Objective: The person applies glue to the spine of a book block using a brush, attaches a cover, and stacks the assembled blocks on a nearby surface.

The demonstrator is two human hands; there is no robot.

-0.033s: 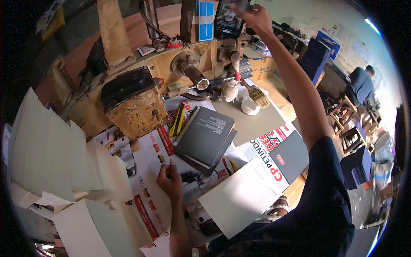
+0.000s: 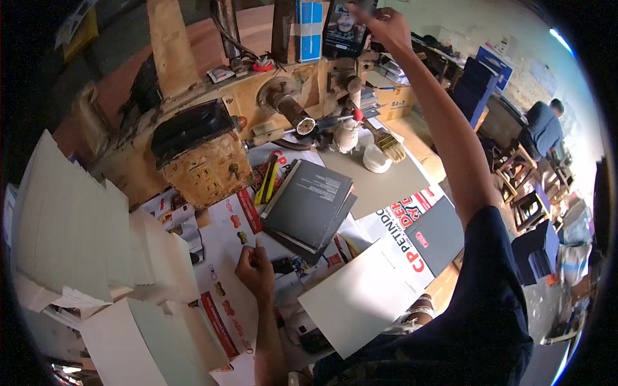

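My right hand reaches up to a dark phone or tablet propped upright at the back, fingers extended at its lit screen. Whether a fingertip touches the screen is blurred. My left hand rests on the printed sheets covering the table, fingers curled in, with nothing visible in them. Just beyond it lies a small stack of dark grey booklets. A yellow box cutter is beside the stack's left edge. Near my body, a blank white sheet partly covers a printed poster.
Tall stacks of white paper stand at left. A rusty machine spans the back. A wide brush lies over a white pot on grey board. At far right a person is near wooden stools.
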